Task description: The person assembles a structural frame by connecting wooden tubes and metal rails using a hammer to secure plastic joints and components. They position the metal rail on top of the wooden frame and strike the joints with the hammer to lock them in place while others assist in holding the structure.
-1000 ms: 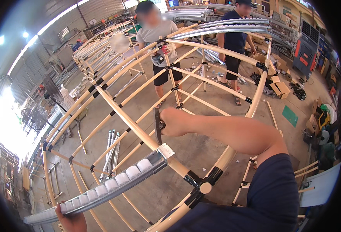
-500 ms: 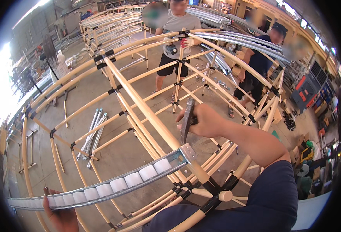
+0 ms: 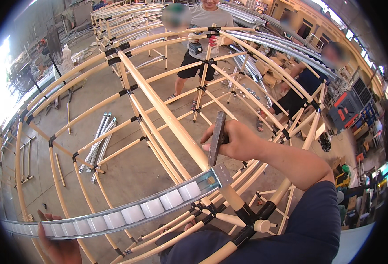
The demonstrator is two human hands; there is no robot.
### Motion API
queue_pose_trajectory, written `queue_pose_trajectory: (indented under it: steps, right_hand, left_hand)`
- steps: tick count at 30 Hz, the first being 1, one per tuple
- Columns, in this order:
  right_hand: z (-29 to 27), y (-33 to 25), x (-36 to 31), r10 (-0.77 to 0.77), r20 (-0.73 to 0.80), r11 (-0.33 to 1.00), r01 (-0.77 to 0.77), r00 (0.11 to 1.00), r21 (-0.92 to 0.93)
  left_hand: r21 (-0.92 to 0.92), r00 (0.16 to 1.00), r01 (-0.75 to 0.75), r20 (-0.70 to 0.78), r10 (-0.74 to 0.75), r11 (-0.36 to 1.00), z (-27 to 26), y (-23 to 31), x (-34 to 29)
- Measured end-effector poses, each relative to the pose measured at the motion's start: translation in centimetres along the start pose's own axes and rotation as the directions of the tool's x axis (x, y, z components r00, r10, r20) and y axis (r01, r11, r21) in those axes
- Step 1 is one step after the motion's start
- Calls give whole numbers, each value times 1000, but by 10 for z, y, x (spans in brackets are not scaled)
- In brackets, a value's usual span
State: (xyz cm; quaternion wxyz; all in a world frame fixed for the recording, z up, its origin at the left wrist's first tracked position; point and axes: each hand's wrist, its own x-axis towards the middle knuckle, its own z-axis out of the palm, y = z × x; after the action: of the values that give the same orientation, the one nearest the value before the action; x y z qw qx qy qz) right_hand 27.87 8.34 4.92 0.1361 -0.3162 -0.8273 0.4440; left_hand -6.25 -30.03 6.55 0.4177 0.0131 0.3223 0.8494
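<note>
Right hand (image 3: 236,140) poises a dark hammer (image 3: 216,138) at the right end of a roller track (image 3: 114,219), left hand (image 3: 60,247) supporting its left part

The right hand is closed in a fist round the hammer, elbow bent, forearm coming in from right of the track; the hammer's head stands nearly upright just above the track's end bracket (image 3: 223,176), contact unclear. The left hand, below the track, pinches its rails between thumb and fingers. Seating that bracket on the thick tan pipe (image 3: 167,115) running away beyond the track looks to be the step in hand; the next move seems to call for a square tap with the track's left part held steady. Well beyond the track, a co-worker's gloved hand (image 3: 216,41) is at a post (image 3: 209,56)
</note>
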Motion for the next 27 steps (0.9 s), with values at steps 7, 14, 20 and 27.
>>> queue_pose_trajectory:
  steps: [7, 14, 20, 27]
  right_hand:
    - [2, -3, -3, -70, 22, 997, 71, 997, -27]
    - [1, -4, -4, -92, 38, 995, 93, 995, -32]
    - [1, -3, -5, -117, 30, 993, 118, 993, -22]
    - [1, -5, -6, -96, 32, 995, 96, 995, 9]
  left_hand:
    - [-7, 1000, 13, -11, -14, 1000, 3, 2, -2]
    - [24, 1000, -17, 9, 17, 1000, -1, -2, 0]
    - [74, 998, -53, 27, 51, 996, -11, -5, 3]
    - [55, 999, -26, -28, 28, 998, -15, -8, 8]
